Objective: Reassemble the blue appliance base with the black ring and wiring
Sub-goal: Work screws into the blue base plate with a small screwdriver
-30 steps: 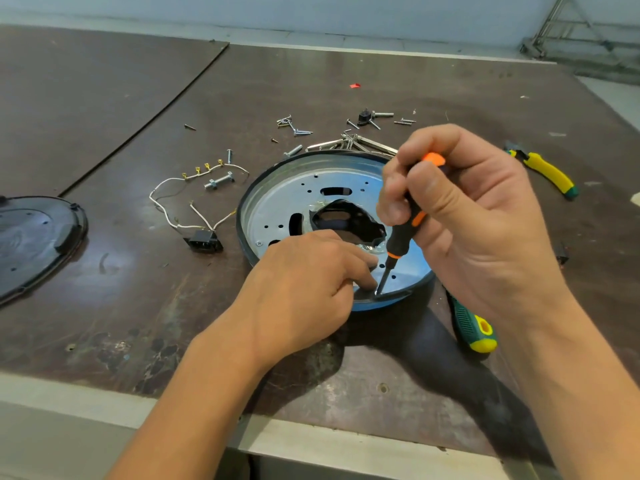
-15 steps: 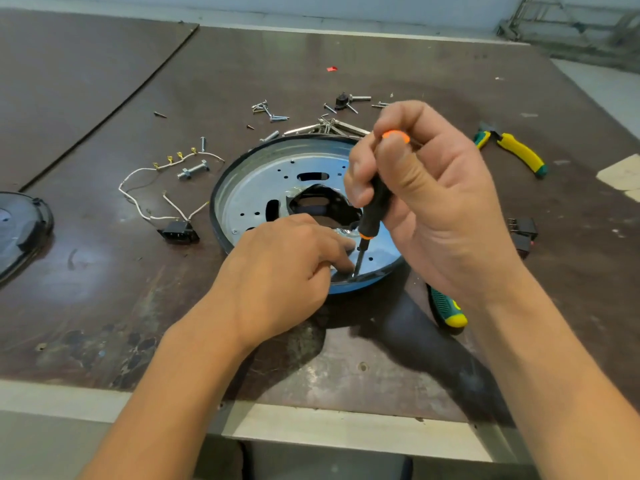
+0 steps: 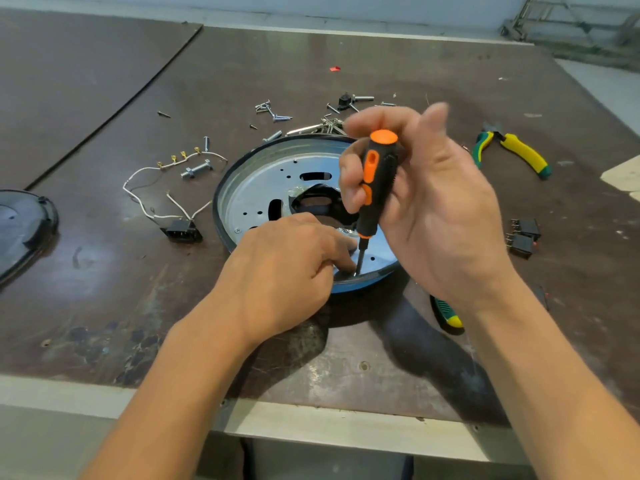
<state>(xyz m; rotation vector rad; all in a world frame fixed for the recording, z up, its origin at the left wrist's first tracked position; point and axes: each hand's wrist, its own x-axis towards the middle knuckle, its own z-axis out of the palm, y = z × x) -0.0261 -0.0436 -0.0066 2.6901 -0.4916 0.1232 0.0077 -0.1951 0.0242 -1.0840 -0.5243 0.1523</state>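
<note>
**Item: blue appliance base (image 3: 259, 192), fastening stage.**

- Grip, right hand (image 3: 440, 209): fingers wrapped round the handle of the orange-and-black screwdriver (image 3: 375, 188). The shaft stands near upright, with its tip down at the near rim of the base.
- Grip, left hand (image 3: 287, 268): fingers curled, fingertips right beside the tip. Whether they pinch a screw is hidden, so I cannot tell.
- Location: the base lies flat directly beneath both grips, metal plate up, with the black ring (image 3: 217, 209) around its edge.
- Wiring (image 3: 138, 199): white leads and a black socket lie loose on the table (image 3: 104, 306), off to the left of the left hand and not yet fitted.
- Loose screws (image 3: 273, 112) lie beyond the base. Yellow-green pliers (image 3: 516, 154) lie out past the right hand.

**Hazards (judged):**
- The tip could slip off and jab the left fingertips, which are very close.
- A tilted shaft could cross-thread or strip the fastener.
- Downward push at the rim may tip the base or unseat the ring.
- Closing up before the wiring goes in would force rework.

**Markings:** no brand, label or lettering legible on any item.
</note>
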